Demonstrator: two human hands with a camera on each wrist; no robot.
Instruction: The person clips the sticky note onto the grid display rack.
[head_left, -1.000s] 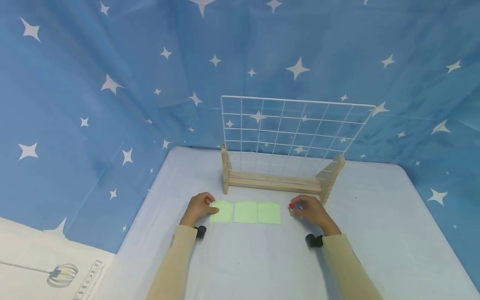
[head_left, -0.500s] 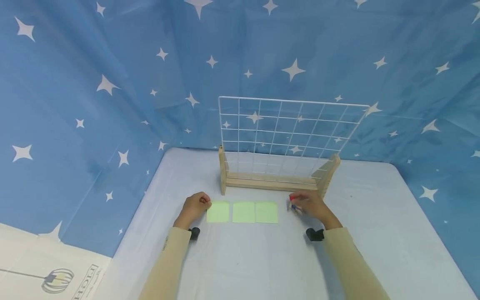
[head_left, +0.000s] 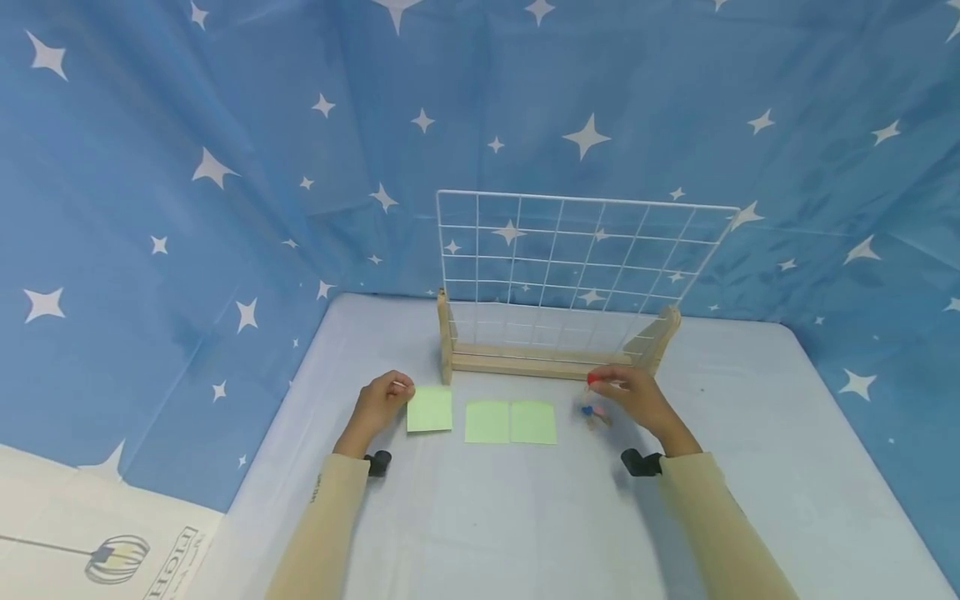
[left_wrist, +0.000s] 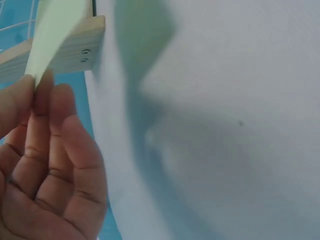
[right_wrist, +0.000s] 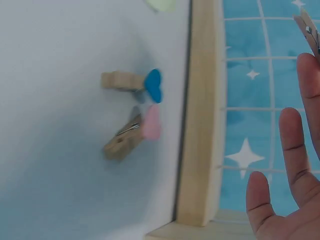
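Note:
My left hand (head_left: 377, 406) pinches a pale green paper note (head_left: 431, 409) at its edge between thumb and fingers. In the left wrist view the note (left_wrist: 57, 35) hangs raised over its own shadow. With my right hand (head_left: 637, 398) I hold a small wooden clothespin (right_wrist: 306, 31) by its red end (head_left: 593, 379). Below that hand lie two more clothespins on the table, one with a blue heart (right_wrist: 154, 86) and one with a pink heart (right_wrist: 152, 122). Two other green notes, a middle one (head_left: 487, 422) and a right one (head_left: 533, 422), lie side by side.
Behind the notes stands a white wire grid (head_left: 577, 250) in a wooden stand (head_left: 540, 364). The table (head_left: 495, 517) has a white cover. A blue star-printed curtain (head_left: 300, 125) rises behind and to the left.
The left note has come up off the table in my left hand. My right hand has moved up with the red clothespin, leaving the blue and pink ones on the table.

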